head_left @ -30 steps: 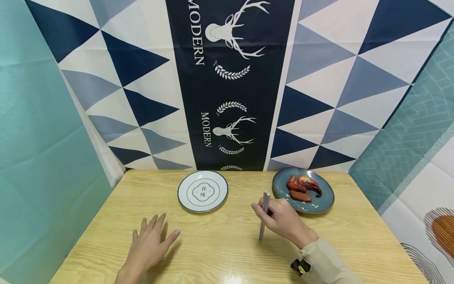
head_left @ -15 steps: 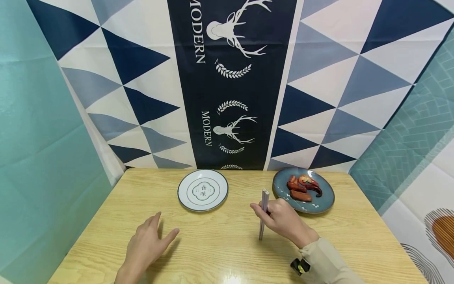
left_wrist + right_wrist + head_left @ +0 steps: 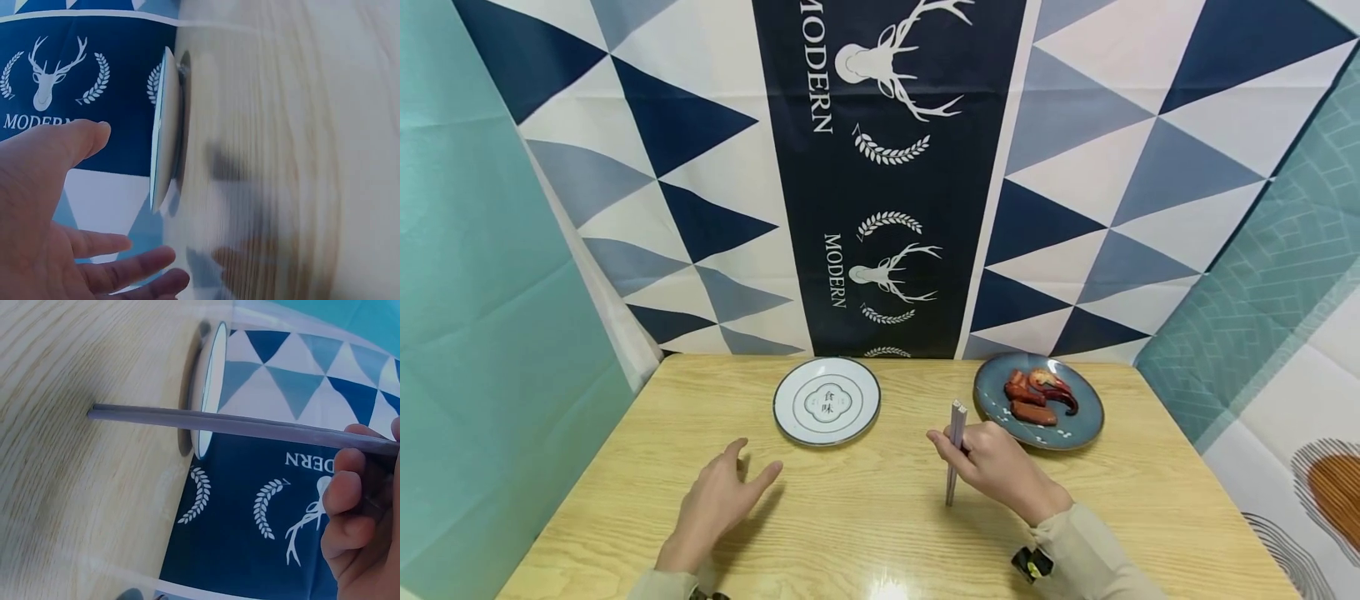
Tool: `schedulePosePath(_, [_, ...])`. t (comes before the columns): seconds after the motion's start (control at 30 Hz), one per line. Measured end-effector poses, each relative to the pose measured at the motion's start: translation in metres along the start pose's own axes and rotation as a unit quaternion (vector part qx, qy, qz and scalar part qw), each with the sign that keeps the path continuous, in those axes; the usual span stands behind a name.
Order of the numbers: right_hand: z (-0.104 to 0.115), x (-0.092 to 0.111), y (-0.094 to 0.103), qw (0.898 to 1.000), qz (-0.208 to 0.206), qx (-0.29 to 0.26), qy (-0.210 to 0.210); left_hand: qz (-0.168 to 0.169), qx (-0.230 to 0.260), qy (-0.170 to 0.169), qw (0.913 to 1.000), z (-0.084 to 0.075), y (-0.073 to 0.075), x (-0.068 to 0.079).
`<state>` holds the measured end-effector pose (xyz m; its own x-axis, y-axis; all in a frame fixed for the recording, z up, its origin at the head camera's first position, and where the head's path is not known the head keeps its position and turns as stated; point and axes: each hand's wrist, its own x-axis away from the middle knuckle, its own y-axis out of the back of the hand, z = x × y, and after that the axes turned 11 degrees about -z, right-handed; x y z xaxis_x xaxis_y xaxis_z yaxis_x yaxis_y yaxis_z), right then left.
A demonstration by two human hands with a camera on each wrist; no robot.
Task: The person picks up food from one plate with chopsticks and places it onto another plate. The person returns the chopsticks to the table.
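Chopsticks (image 3: 244, 425), slim, straight and mauve-grey, point down in the grip of the right hand (image 3: 996, 467) near the round blue glazed plate (image 3: 1084, 421), left hand (image 3: 718, 496) unladen: seemingly a ready step, next calling for lifted tips.

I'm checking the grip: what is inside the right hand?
Chopsticks; their upper ends and lower lengths show, but the part gripped in the right hand is covered.
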<state>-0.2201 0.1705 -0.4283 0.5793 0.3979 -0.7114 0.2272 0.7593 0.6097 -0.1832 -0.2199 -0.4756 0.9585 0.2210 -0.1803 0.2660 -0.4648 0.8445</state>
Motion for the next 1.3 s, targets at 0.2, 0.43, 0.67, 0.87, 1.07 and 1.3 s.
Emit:
schedulePosePath(0.2, [0.0,0.001,0.001,1.0,0.013,-0.007,-0.015,0.032,0.075,0.031,0.9962,-0.004,-0.008,-0.012])
schedulePosePath(0.43, [0.001,0.002,-0.001,0.999,0.014,-0.015,-0.024,0.036,0.14,0.061,0.9876,-0.006,-0.015,-0.019])
schedulePosePath(0.67, [0.002,0.003,-0.002,1.0,0.008,-0.007,-0.025,0.048,0.247,0.142,0.9573,-0.003,-0.021,-0.023])
schedulePosePath(0.87, [0.003,0.004,-0.002,0.999,0.012,-0.01,-0.037,0.073,0.317,0.196,0.9251,-0.002,-0.026,-0.031])
schedulePosePath(1.07, [0.004,0.006,0.0,0.999,0.013,-0.008,-0.05,0.088,0.346,0.216,0.9089,-0.004,-0.029,-0.037])
schedulePosePath(1.3, [0.004,0.006,0.003,0.999,0.013,-0.006,-0.051,0.105,0.371,0.223,0.8954,-0.004,-0.032,-0.045])
